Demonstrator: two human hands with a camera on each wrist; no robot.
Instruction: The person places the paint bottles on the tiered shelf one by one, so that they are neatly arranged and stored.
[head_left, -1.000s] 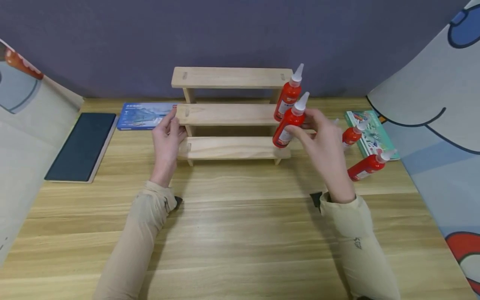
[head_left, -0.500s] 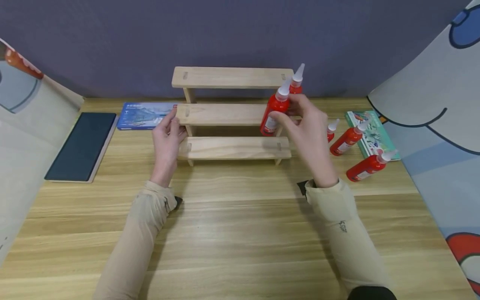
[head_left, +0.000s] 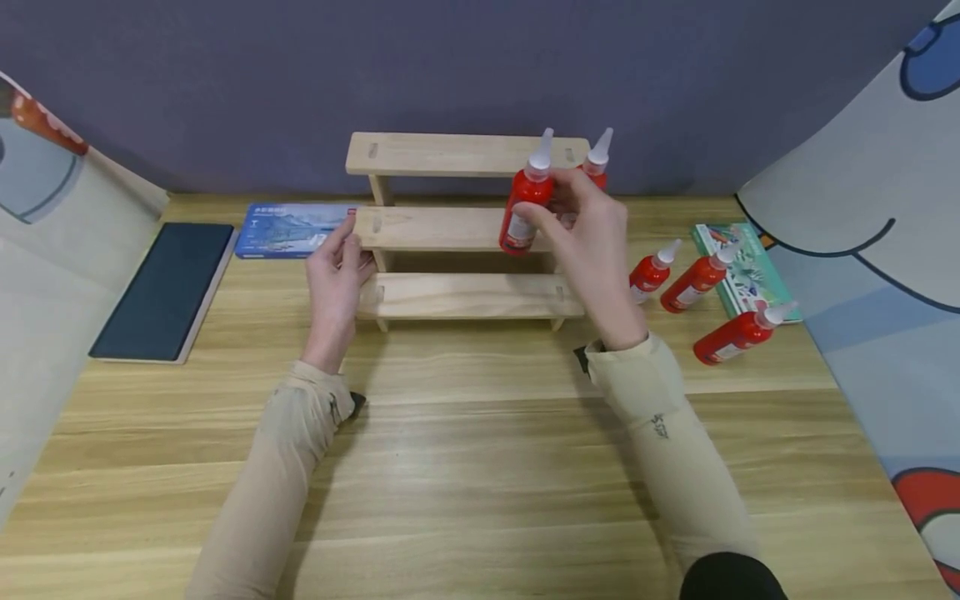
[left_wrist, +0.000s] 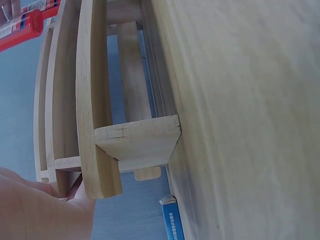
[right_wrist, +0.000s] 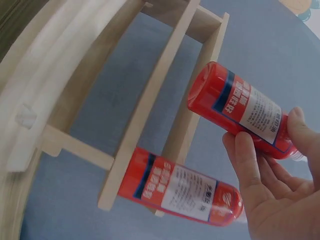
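Note:
A three-tier stepped wooden rack (head_left: 457,297) stands near the back wall. My left hand (head_left: 333,279) grips the left end of its middle tier, thumb and fingers around the board. In my right hand (head_left: 588,246) is a red squeeze bottle (head_left: 527,204) with a white pointed nozzle, pinched by its upper part and slightly tilted. Its base overlaps the middle tier in the head view; in the right wrist view it hangs clear of the boards. A second red bottle (right_wrist: 182,192) stands on the middle tier's right end, partly hidden behind my right hand in the head view.
Three more red bottles, the nearest one (head_left: 733,336) tilted-looking, stand on the table (head_left: 480,467) to the right. A green illustrated book (head_left: 750,267) lies behind them. A blue box (head_left: 292,231) and a dark notebook (head_left: 165,292) lie at the left.
My right hand has carried the red bottle left and somewhat back, from the rack's right end to left of the standing bottle. The left hand has kept its place.

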